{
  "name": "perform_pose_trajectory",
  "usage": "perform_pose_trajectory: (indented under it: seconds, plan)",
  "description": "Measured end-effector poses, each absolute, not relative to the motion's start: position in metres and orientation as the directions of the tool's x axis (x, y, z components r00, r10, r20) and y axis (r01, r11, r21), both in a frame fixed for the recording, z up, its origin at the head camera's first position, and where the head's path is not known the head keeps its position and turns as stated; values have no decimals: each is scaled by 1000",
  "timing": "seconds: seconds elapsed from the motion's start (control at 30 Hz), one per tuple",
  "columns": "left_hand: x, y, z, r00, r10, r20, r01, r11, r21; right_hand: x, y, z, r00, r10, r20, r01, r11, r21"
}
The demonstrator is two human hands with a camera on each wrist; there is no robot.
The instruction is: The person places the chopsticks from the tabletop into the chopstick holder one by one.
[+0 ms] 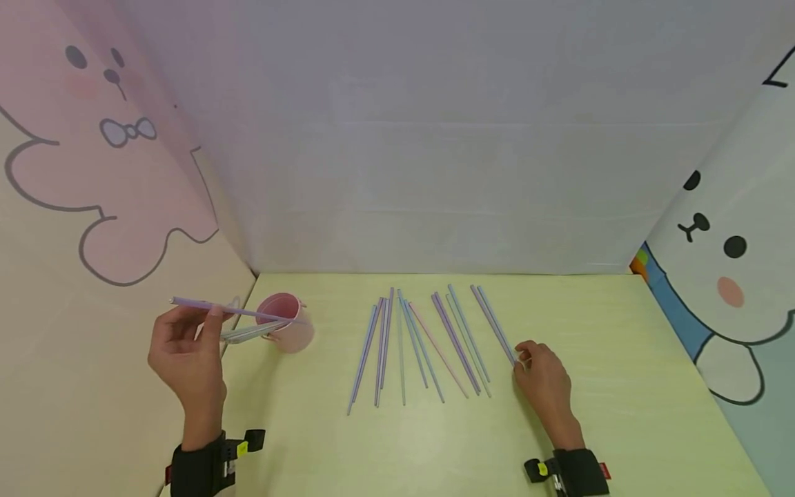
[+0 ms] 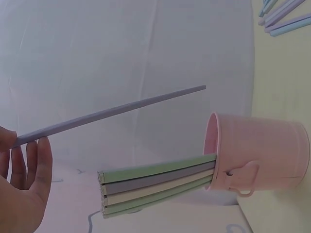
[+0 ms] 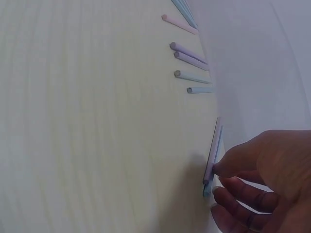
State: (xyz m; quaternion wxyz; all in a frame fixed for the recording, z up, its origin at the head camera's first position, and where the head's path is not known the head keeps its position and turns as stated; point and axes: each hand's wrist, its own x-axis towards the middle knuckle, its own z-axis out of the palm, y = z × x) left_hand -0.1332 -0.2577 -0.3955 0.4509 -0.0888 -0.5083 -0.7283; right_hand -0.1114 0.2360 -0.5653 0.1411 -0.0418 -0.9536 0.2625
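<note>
In the left wrist view, my left hand (image 2: 22, 194) pinches a purple pencil-like stick (image 2: 112, 112) near one end. It points out above a pink pail (image 2: 272, 150), apart from the rim. Several sticks (image 2: 155, 180), green, purple-grey and cream, jut from the pail's mouth. On the table's right side my right hand (image 1: 545, 379) is at the near ends of a purple stick (image 3: 213, 150) and a blue stick (image 3: 206, 191) lying side by side. Its thumb tip touches the purple one; the other fingers are loosely bent beside them, and both sticks lie whole to their left.
Several more pastel sticks lie fanned out across the middle of the pale yellow table (image 1: 435, 455), among them a pink stick (image 1: 437, 351) and a purple stick (image 1: 456, 345). A white backdrop (image 1: 435, 172) rises behind. Printed cartoon sheets stand at left and right.
</note>
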Motion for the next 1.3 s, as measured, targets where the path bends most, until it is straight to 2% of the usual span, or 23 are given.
perform_pose_trajectory:
  seconds: [0.33, 0.63, 0.8, 1.3]
  plan:
    - [-138, -270, -400, -527, -604, 598, 758, -17, 652, -111, 240, -565, -964, 179, 199, 46, 843, -536]
    - [-140, -271, -418, -554, -563, 614, 695, 93, 713, -115, 241, -567, -958, 185, 221, 40, 845, -533]
    - [-142, -268, -426, -579, -539, 611, 703, 50, 710, -117, 242, -566, -965, 194, 177, 76, 852, -518]
    - [-136, -272, -430, -546, -539, 642, 663, 191, 724, -111, 247, -549, -986, 169, 5, 144, 854, -500]
